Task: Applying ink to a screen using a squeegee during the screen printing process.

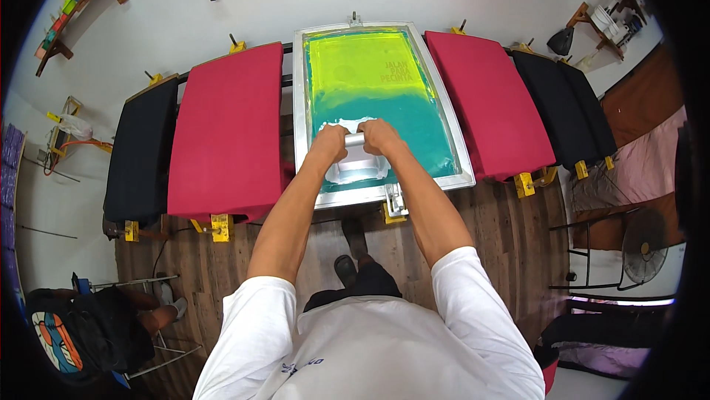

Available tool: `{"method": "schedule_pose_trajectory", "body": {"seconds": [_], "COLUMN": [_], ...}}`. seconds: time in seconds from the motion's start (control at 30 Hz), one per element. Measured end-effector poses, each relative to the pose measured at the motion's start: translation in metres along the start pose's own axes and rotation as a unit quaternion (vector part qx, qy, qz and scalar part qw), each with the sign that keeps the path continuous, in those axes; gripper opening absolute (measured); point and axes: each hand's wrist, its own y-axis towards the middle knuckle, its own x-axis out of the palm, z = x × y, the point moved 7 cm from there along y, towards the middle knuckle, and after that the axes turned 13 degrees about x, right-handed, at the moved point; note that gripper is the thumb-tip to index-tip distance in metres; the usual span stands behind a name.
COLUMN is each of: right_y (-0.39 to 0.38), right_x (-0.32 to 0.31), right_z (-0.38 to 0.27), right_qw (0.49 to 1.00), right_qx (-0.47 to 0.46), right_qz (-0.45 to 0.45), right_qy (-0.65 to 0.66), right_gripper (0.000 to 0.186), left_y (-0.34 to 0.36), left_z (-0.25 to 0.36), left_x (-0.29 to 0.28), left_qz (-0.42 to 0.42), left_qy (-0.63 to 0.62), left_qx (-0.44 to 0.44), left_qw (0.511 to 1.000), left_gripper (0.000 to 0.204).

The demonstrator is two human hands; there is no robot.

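Observation:
Both my hands grip a squeegee [356,156] with a pale metal handle, near the close end of a screen printing frame. My left hand [330,143] is closed round the handle's left end, my right hand [379,138] round its right end. White ink lies on the mesh around the squeegee. The screen [425,133] is teal toward me and yellow-green at its far half, with faint lettering there, inside a silver metal frame [299,89]. A metal clamp [396,199] holds the frame's near edge. What lies under the screen is hidden.
Red fabric covers the boards on the left [229,126] and right [492,104]; black-covered boards [140,152] stand farther out. Yellow brackets [222,227] jut from their near ends. A person in black [96,330] sits at lower left. A fan [643,248] stands right.

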Motion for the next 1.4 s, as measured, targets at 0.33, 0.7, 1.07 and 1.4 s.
{"method": "schedule_pose_trajectory", "body": {"seconds": [0.33, 0.7, 1.07, 1.4], "right_y": [-0.047, -0.089, -0.129, -0.187], "right_x": [0.012, 0.025, 0.047, 0.000], "right_z": [0.005, 0.011, 0.011, 0.070], "right_qw": [0.999, 1.000, 1.000, 0.973], "right_qx": [0.021, 0.015, -0.019, -0.088], "right_qz": [-0.040, 0.009, 0.004, -0.026], "right_qy": [-0.030, -0.008, -0.019, 0.213], "right_gripper": [0.034, 0.034, 0.067, 0.068], "left_y": [-0.035, -0.072, -0.107, -0.126], "left_z": [0.023, 0.046, 0.068, 0.079], "left_x": [0.014, 0.025, 0.049, 0.020], "left_qz": [-0.003, 0.044, 0.061, -0.010], "left_qy": [-0.009, -0.006, -0.019, -0.164], "left_qx": [-0.017, 0.006, 0.082, 0.006], "left_qw": [1.000, 0.999, 0.995, 0.986], "left_gripper": [0.043, 0.042, 0.074, 0.106]}}
